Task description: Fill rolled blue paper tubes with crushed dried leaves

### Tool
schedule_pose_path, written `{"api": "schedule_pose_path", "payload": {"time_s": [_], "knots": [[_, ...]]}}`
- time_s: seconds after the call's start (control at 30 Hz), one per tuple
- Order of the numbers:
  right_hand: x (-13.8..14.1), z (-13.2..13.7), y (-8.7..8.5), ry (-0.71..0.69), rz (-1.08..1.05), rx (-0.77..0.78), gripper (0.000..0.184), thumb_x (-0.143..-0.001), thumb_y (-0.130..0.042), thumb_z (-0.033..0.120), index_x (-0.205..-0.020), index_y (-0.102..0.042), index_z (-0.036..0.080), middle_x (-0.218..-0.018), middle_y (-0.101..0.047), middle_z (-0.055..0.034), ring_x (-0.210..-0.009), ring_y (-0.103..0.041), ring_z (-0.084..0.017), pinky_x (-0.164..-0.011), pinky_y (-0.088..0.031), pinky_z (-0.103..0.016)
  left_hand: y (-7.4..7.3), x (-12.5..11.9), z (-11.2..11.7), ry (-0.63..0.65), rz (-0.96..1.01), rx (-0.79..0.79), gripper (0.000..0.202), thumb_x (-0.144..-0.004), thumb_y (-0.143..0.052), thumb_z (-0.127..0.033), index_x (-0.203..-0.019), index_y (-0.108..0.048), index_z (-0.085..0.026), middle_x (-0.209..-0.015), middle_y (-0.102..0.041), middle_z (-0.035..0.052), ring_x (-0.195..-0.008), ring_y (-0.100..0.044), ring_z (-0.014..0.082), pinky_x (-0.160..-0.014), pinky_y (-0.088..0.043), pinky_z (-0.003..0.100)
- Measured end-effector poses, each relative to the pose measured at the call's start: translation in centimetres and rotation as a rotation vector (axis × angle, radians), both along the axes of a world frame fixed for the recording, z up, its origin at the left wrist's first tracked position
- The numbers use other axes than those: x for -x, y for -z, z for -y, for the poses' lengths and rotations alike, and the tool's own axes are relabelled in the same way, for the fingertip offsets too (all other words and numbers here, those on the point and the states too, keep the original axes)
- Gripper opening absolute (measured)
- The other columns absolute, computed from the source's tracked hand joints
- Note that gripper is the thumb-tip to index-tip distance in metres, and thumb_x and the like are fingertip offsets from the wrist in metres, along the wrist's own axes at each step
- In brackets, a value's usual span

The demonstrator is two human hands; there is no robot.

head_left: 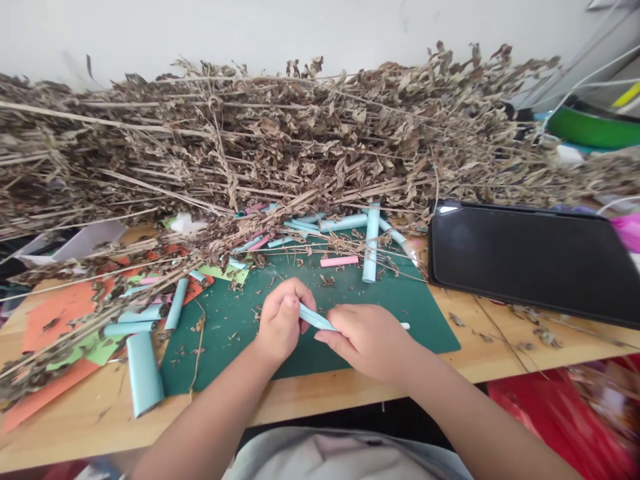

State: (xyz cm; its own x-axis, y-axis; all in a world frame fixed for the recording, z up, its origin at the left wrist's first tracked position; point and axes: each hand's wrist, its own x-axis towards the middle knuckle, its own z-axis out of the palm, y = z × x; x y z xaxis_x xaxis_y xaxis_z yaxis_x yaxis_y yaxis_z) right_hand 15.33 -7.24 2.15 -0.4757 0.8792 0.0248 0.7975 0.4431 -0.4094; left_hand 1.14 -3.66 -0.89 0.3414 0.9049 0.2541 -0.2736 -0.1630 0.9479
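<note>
Between my two hands runs a narrow light-blue paper roll (317, 319), tilted down to the right above the green cutting mat (225, 347). My left hand (285, 313) is closed round its left end, thumb on top. The right end disappears into my right hand (367, 337), whose thumb and fingers pinch it. A small white tip (405, 326) shows just past my right hand; what it belongs to is hidden. Beyond my hands lie a pink paper tube (339, 261) and an upright-pointing blue paper tube (371, 243).
Dried leafy stalks (300, 140) are heaped along the wall. A black tablet (530, 257) lies at the right. More blue tubes, including a wide one (144, 373), rest at the left near orange paper (60, 313). A red bag (555, 420) is below the table edge.
</note>
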Motion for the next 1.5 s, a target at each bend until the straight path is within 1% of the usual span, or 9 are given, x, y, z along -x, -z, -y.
{"api": "schedule_pose_path", "payload": {"time_s": [0.17,0.4,0.53,0.67,0.83,0.97,1.27,1.37,1.5], "knots": [[-0.6,0.4,0.7,-0.035,0.066,-0.018,0.031,-0.087,-0.034,0.03,-0.066,-0.053,0.017,-0.064,-0.059,-0.0011,-0.057,-0.053,-0.012,-0.049,-0.022,-0.025,-1.3,0.8,-0.5,-0.143,0.156,0.008,0.04,-0.082,-0.033,-0.047,-0.057,-0.041,-0.017,-0.036,-0.029,-0.0064,-0.031,-0.026,0.0066,-0.034,-0.024,0.019],[-4.1,-1.1,1.7,0.132,0.129,-0.083,0.025,-0.085,-0.038,0.035,-0.098,-0.053,0.02,-0.089,-0.06,-0.005,-0.077,-0.056,-0.018,-0.06,-0.036,-0.027,-6.4,3.1,1.8,-0.196,-0.842,-0.488,0.026,-0.076,-0.049,-0.036,-0.061,-0.044,-0.017,-0.052,-0.044,-0.0018,-0.047,-0.039,0.0091,-0.044,-0.029,0.02],[-5.6,-1.8,3.3,0.064,0.129,-0.231,0.025,-0.085,-0.035,0.022,-0.101,-0.054,0.018,-0.098,-0.057,-0.0088,-0.089,-0.052,-0.021,-0.073,-0.037,-0.032,-8.8,4.4,3.9,-0.085,-1.052,-0.598,0.024,-0.075,-0.052,-0.032,-0.06,-0.04,-0.017,-0.056,-0.045,-0.0004,-0.051,-0.041,0.0115,-0.046,-0.031,0.022],[-5.2,-2.2,3.8,0.093,0.098,-0.33,0.024,-0.085,-0.036,0.022,-0.098,-0.056,0.018,-0.1,-0.056,-0.0087,-0.093,-0.049,-0.021,-0.078,-0.035,-0.035,-7.0,5.6,4.7,0.002,-0.849,-0.491,0.013,-0.079,-0.048,-0.018,-0.067,-0.042,-0.018,-0.069,-0.052,0.0014,-0.066,-0.048,0.0119,-0.059,-0.039,0.022],[-3.9,-3.0,2.6,0.05,0.199,-0.306,0.029,-0.083,-0.042,0.026,-0.111,-0.05,0.022,-0.109,-0.053,-0.0087,-0.095,-0.047,-0.024,-0.076,-0.033,-0.036,-4.0,5.7,7.3,0.021,-0.416,-0.057,0.015,-0.08,-0.044,-0.032,-0.076,-0.037,-0.02,-0.068,-0.043,0.0007,-0.062,-0.042,0.0116,-0.056,-0.039,0.023],[-3.4,-3.5,1.6,-0.11,0.231,-0.196,0.028,-0.079,-0.05,0.032,-0.107,-0.052,0.024,-0.1,-0.057,-0.006,-0.092,-0.048,-0.022,-0.075,-0.032,-0.035,-3.4,5.1,8.7,0.106,-0.521,0.002,0.014,-0.081,-0.04,-0.021,-0.094,-0.035,-0.022,-0.091,-0.044,0.0059,-0.083,-0.045,0.0144,-0.074,-0.041,0.029],[-2.5,-3.2,1.8,-0.185,0.297,-0.125,0.015,-0.081,-0.042,0.016,-0.074,-0.056,0.017,-0.076,-0.057,-0.0049,-0.073,-0.049,-0.017,-0.062,-0.034,-0.029,-0.5,2.6,6.4,0.111,-0.61,-0.082,0.02,-0.082,-0.038,-0.013,-0.096,-0.05,-0.019,-0.114,-0.054,0.0078,-0.109,-0.048,0.0162,-0.092,-0.039,0.034],[-2.3,-2.3,1.4,-0.163,0.072,-0.096,0.015,-0.08,-0.043,0.014,-0.072,-0.055,0.016,-0.074,-0.058,-0.0046,-0.072,-0.05,-0.016,-0.065,-0.037,-0.029,-0.3,2.4,6.3,0.144,-0.619,-0.078,0.02,-0.082,-0.039,-0.013,-0.096,-0.053,-0.019,-0.115,-0.055,0.0068,-0.108,-0.05,0.0158,-0.091,-0.04,0.031],[-1.1,-0.2,0.5,-0.095,-0.538,0.029,0.007,-0.077,-0.049,0.015,-0.075,-0.054,0.018,-0.072,-0.06,-0.002,-0.068,-0.052,-0.012,-0.061,-0.042,-0.025,-0.4,2.5,6.2,0.123,-0.654,-0.074,0.019,-0.082,-0.04,-0.016,-0.095,-0.054,-0.02,-0.103,-0.06,0.0051,-0.094,-0.056,0.0144,-0.083,-0.043,0.026]]}}
